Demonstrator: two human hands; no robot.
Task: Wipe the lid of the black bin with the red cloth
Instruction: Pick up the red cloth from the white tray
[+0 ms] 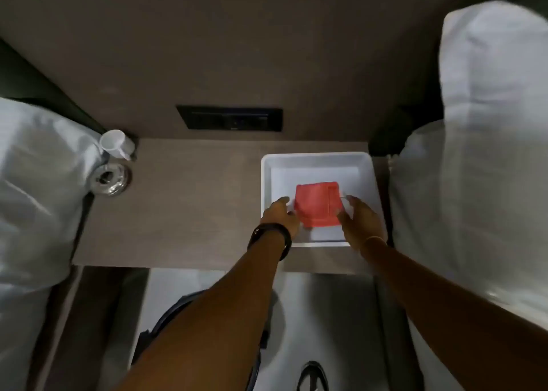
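Note:
A folded red cloth [317,204] lies inside a white square tray [314,161] on the wooden nightstand. My left hand [280,214] rests at the cloth's left edge, and my right hand [360,221] at its right edge. Both hands touch the cloth's sides with fingers bent around it. The black bin [175,316] stands on the floor below the nightstand, mostly hidden behind my left forearm, so only a curved dark rim shows.
A white cup [115,144] and a glass ashtray [111,178] sit at the nightstand's left back corner. A black socket panel [229,118] is set in the wall. White-sheeted beds flank both sides. A dark shoe [312,376] is on the floor.

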